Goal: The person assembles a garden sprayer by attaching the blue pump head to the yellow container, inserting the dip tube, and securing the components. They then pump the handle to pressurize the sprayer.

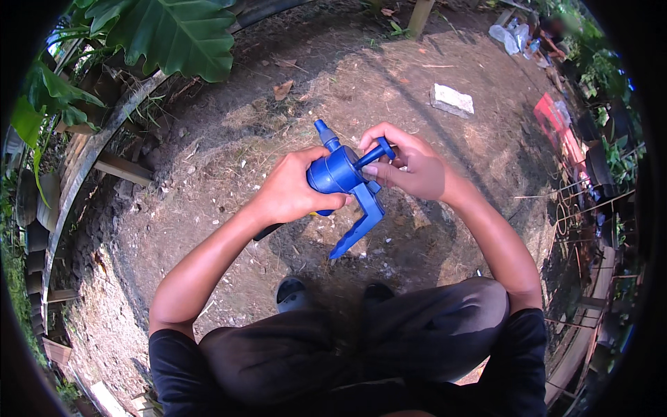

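Observation:
A blue pump sprayer head is held out in front of me, over the bare ground. It has a nozzle pointing away at the far left, a long trigger lever slanting down toward me, and a pump plunger with a T-shaped top. My left hand is wrapped round the body of the sprayer from the left, thumb on the near side. Curled about the plunger are the fingers of my right hand. Below my left hand a dark piece shows, partly hidden; I cannot tell what it belongs to.
A whitish block lies on the dirt ground at the far right. Large green leaves hang at the far left over a curved border. Clear plastic bags and a red item lie along the right side. My knees are bent below.

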Tool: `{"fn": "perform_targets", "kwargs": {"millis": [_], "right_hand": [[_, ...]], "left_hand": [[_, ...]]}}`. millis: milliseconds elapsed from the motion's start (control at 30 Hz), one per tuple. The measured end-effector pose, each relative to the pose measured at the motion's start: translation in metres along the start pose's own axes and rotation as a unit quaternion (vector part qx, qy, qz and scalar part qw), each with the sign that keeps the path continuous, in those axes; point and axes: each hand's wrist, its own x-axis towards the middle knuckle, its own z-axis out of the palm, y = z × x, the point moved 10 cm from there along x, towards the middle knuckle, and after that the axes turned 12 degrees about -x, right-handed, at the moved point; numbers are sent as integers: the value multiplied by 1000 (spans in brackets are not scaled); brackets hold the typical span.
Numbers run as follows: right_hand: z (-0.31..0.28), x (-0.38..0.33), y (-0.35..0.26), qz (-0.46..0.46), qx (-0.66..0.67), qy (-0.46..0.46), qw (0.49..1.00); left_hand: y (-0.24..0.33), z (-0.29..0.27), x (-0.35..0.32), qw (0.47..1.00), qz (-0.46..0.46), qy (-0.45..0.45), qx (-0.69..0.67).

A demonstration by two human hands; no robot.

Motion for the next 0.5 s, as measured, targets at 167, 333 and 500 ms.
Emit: {"fn": "perform_targets", "kwargs": {"millis": [167, 333, 500], "right_hand": [[16, -6, 3, 12, -35, -38, 999], [19, -9, 19, 67, 150, 83, 983], [12, -14, 5, -49, 59, 170, 982]], "left_hand": [[25, 5, -12, 985, 88, 18, 149], [56, 5, -28, 946, 202, 146, 206], [64, 3, -22, 948, 207, 111, 216]]}}
